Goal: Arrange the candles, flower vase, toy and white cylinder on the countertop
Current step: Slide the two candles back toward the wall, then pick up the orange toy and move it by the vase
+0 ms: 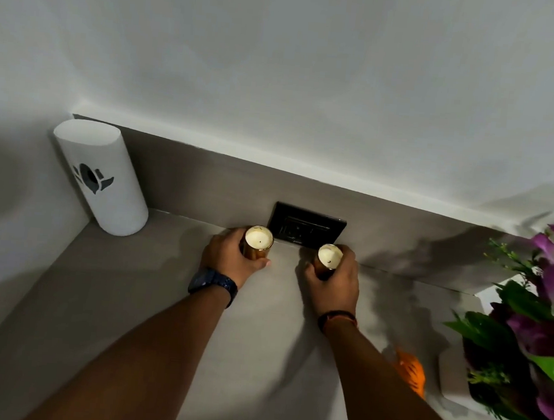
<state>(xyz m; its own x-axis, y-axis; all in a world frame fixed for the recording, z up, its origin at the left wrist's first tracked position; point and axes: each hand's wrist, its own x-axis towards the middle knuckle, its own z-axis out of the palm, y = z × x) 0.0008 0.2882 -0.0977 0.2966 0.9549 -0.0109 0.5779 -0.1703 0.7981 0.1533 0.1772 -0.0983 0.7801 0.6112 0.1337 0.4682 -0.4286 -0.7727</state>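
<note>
Two gold-walled candles with pale wax stand near the back of the grey countertop. My left hand is wrapped around the left candle. My right hand grips the right candle. A tall white cylinder with a dark flower cutout stands upright in the back left corner. At the right edge, purple flowers with green leaves rise from a white vase. An orange toy lies beside the vase, partly hidden by my right forearm.
A black wall socket sits on the grey backsplash directly behind the two candles. White walls close the counter at the back and on the left.
</note>
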